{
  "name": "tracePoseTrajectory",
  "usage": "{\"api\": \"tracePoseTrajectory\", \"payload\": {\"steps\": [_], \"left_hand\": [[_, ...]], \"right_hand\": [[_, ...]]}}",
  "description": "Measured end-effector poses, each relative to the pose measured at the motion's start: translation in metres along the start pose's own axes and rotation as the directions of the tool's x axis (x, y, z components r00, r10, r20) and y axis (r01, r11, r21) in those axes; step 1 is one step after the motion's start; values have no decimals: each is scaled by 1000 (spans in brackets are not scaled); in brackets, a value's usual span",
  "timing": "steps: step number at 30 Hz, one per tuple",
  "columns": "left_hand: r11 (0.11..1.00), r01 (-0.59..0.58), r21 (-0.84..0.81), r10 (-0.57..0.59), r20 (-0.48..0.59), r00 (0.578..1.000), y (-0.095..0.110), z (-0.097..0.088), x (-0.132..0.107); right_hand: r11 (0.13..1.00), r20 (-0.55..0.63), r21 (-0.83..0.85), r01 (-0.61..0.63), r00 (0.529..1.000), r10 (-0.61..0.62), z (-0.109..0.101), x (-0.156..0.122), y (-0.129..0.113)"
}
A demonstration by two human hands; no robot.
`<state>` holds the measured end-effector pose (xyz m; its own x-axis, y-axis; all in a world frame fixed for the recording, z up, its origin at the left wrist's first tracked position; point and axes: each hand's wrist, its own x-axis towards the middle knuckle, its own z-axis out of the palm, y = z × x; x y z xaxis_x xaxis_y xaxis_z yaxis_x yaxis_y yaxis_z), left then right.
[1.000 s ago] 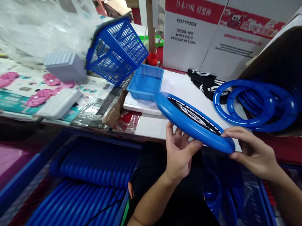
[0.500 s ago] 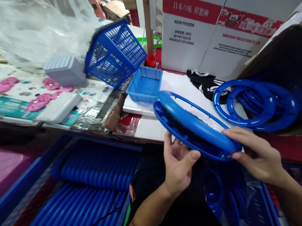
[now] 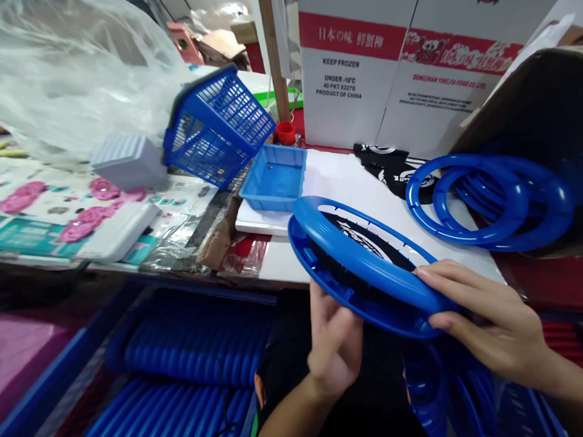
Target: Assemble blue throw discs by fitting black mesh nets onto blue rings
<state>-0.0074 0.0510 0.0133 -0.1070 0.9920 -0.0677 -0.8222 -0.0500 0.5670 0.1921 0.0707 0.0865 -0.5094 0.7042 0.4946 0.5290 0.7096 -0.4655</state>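
Two blue plastic rings (image 3: pixel 370 260) are held tilted in front of me, close together at the right end and gaping apart at the left. A black sheet with white print (image 3: pixel 364 241) shows through the upper ring's opening and in the gap. My right hand (image 3: pixel 489 326) pinches the right end of both rings between thumb and fingers. My left hand (image 3: pixel 336 345) is closed against the underside of the lower ring, its fingertips partly hidden behind it. More black printed pieces (image 3: pixel 400 175) lie on the white board (image 3: pixel 331 172) beyond the rings.
Several loose blue rings (image 3: pixel 513 202) lie at right by a dark open carton. Blue rings stand in rows (image 3: pixel 181 346) below the bench at left. A light blue tray (image 3: pixel 275 174), a blue basket (image 3: pixel 220 125) and a white carton (image 3: pixel 354 106) stand behind.
My left hand has closed in from open fingers to touch the lower ring's underside. The rings sit slightly lower and further left in view, and the black printed sheet shows more through the opening.
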Motion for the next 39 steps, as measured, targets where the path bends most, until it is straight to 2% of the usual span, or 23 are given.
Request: {"api": "tracePoseTrajectory", "payload": {"steps": [3, 5, 8, 10, 14, 18, 25, 32, 37, 39], "left_hand": [[998, 48, 41, -43, -131, 990, 14, -7, 8], [990, 87, 114, -66, -173, 983, 25, -16, 15], [954, 142, 265, -103, -157, 982, 37, -35, 25], [911, 135, 389, -86, -140, 986, 41, -48, 31], [788, 62, 613, 69, -188, 980, 41, -68, 43], [679, -3, 735, 156, -141, 978, 40, -75, 56], [612, -61, 789, 179, -63, 982, 38, -78, 66], [629, -58, 775, 184, -76, 980, 33, -81, 72], [828, 21, 560, 60, -125, 990, 27, -71, 66], [872, 46, 487, 10, -112, 994, 25, -66, 61]], "right_hand": [[999, -16, -27, 36, 999, -36, 2, -3, 0], [998, -32, -46, 40, 999, -42, 3, -4, 1], [996, -63, -84, 30, 997, -35, 5, -6, 3], [994, -74, -103, 23, 997, -31, 8, -7, 5], [992, -73, -123, 24, 997, -33, 12, -10, 9], [992, -82, -129, 6, 997, -17, 13, -14, 12], [990, -78, -141, -7, 997, -5, 15, -19, 15], [985, -68, -171, 26, 997, -38, 19, -21, 16], [978, -69, -206, 22, 997, -37, 24, -22, 14], [976, -79, -216, 17, 996, -35, 26, -22, 13]]}}
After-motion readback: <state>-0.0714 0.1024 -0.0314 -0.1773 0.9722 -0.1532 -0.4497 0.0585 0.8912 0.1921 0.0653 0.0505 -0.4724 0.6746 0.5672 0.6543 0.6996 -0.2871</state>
